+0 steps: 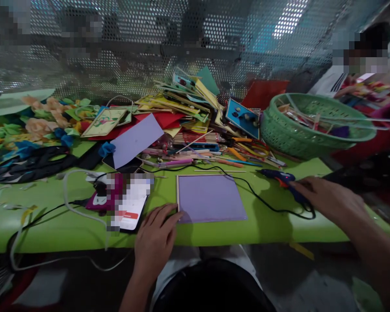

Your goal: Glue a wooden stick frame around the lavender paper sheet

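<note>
One glue gun (pixel 282 177), nozzle (pixel 261 172) leftward

Showing matt paper on purple sheet (pixel 212 198), wood on edge stick (pixel 178 190). Looking like glossy plastic on tabletop (pixel 266 232), perforated metal on screen (pixel 237 30).

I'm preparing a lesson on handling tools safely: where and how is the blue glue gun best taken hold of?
Best by the handle, coming from the right, the side where the right hand is. The glue gun points its nozzle left and its handle slants back rightward, so this grip should stay clear of the tip. Mind the black cord looping nearby.
</note>
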`<state>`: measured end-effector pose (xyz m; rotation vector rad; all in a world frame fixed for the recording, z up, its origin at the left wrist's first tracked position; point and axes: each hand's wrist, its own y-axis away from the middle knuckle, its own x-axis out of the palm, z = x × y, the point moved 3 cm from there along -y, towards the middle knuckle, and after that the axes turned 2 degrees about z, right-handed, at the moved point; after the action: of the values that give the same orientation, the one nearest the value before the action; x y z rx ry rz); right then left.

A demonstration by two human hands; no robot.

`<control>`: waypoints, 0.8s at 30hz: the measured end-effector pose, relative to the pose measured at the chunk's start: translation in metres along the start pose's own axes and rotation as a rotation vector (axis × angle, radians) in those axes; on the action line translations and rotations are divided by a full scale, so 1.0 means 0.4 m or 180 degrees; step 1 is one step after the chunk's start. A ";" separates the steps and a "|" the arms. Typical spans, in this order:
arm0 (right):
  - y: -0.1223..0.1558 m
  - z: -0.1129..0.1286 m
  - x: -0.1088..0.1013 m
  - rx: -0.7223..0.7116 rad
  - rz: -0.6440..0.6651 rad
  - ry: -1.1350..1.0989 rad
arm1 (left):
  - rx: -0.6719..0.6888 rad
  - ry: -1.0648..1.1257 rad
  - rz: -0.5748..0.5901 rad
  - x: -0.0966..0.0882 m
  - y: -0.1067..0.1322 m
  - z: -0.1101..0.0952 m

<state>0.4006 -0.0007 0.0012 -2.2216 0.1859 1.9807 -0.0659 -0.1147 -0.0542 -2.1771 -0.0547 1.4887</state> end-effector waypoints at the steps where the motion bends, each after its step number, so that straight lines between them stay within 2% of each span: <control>1: 0.004 0.018 -0.014 -0.0065 0.0005 -0.0064 | 0.0019 0.0004 0.0005 0.001 0.000 0.000; 3: 0.006 0.085 -0.040 -0.0643 -0.0119 -0.0362 | 0.0011 0.0016 0.0010 0.001 0.001 -0.001; 5: -0.003 0.175 -0.051 -0.1322 -0.0024 -0.0606 | -0.0073 0.0038 0.0026 -0.001 0.001 -0.002; 7: -0.024 0.264 -0.051 -0.1806 0.0068 -0.0565 | -0.0155 0.0085 0.0070 -0.004 0.001 -0.003; 10: -0.068 0.359 -0.041 -0.2030 0.0125 -0.0352 | -0.0176 0.0173 0.0117 -0.009 -0.001 -0.007; 12: -0.089 0.394 -0.035 -0.2100 0.0160 -0.0135 | -0.0188 0.0224 0.0116 -0.012 -0.002 -0.009; 17: -0.088 0.407 -0.037 -0.2269 0.0118 0.0339 | -0.0267 0.0308 0.0185 -0.016 -0.004 -0.012; 24: -0.065 0.344 -0.031 -0.2133 0.0118 0.0386 | -0.0272 0.0280 0.0171 -0.006 0.001 -0.009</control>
<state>0.2703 0.0522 -0.0006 -2.7318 -0.5030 2.1507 -0.0639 -0.1170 -0.0515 -2.3269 -0.0305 1.4419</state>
